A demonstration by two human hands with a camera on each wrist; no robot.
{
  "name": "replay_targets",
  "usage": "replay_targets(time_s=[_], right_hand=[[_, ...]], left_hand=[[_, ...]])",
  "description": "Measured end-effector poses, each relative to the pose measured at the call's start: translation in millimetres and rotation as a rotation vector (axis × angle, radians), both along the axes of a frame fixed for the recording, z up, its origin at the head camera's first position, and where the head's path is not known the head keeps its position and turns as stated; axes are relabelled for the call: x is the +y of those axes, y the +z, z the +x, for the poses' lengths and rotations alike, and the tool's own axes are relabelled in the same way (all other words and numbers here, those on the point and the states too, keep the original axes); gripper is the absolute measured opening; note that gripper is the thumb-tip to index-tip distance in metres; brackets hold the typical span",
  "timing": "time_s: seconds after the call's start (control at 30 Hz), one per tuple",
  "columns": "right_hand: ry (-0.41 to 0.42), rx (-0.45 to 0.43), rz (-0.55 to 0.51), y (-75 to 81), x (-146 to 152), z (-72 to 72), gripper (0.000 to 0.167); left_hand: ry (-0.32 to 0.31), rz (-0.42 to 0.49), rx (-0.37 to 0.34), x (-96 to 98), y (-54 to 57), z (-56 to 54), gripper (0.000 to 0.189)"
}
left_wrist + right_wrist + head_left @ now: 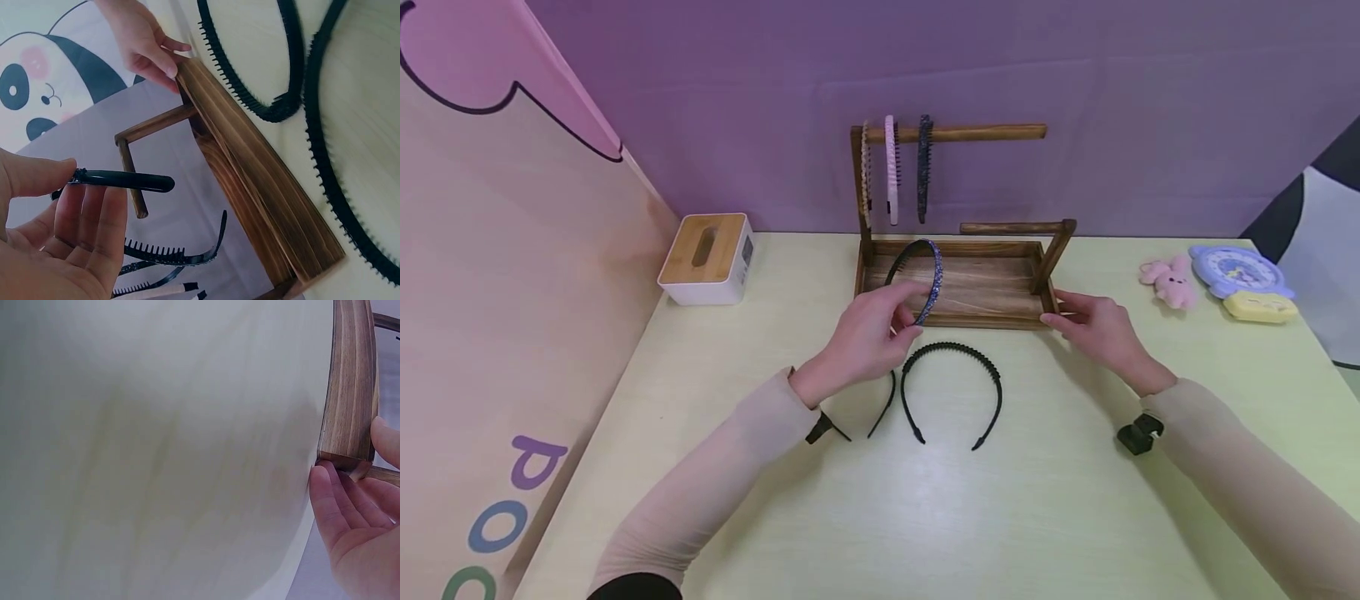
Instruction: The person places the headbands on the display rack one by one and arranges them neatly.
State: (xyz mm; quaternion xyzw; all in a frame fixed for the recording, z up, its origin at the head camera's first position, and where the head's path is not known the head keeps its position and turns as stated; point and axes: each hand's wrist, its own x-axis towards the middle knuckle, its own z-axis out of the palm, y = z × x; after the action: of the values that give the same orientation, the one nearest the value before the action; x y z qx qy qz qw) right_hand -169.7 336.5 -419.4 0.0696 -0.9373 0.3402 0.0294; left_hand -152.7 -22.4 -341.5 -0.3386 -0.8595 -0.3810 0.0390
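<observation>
My left hand [867,335] pinches a blue glittery headband [937,282] between thumb and fingers, holding it in front of the wooden rack [977,320]. The left wrist view shows one dark end of this headband [134,180] sticking out past the fingers. At the rack's front right corner, my right hand [1103,332] grips the tray's edge, the thumb on one face and the fingers on another. From the rack's upper bar hang a beige headband [865,171], a pink headband [892,171] and a dark headband [924,171].
A black toothed headband [950,346] lies before the rack; another black headband [889,408] is partly hidden by my left hand. The rack has a lower bar [1011,228]. A tissue box [703,262] stands left; a pink plush [1174,285] and a blue-yellow toy [1243,275] lie right.
</observation>
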Motion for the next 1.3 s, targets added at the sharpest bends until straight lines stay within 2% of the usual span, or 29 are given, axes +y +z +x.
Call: replay_targets(time_s=[0.23,0.43,0.8,1.0,1.3], right_hand=[[-0.003,0.006,-0.009,0.2,-1.0,0.2,0.058],[-0.014,0.005,-0.002,-0.9,-1.9,-0.6,0.057],[-0.027,0.001,0.006,0.9,-1.4,0.4,0.058],[-0.026,0.0,0.001,-0.2,-1.6,-0.5,0.057],[-0.025,0.0,0.008,0.5,-2.2,0.4,0.057]], left_hand=[[-0.005,0.013,-0.023,12.2,-1.0,-6.2,0.044],[0.008,0.038,-0.007,20.2,-3.7,-15.7,0.044],[0.013,0.092,-0.007,30.3,-8.7,-26.3,0.044],[0.041,0.102,0.017,38.2,-11.1,-34.7,0.043],[0.079,0.123,-0.016,60.4,-15.5,-45.7,0.044]])
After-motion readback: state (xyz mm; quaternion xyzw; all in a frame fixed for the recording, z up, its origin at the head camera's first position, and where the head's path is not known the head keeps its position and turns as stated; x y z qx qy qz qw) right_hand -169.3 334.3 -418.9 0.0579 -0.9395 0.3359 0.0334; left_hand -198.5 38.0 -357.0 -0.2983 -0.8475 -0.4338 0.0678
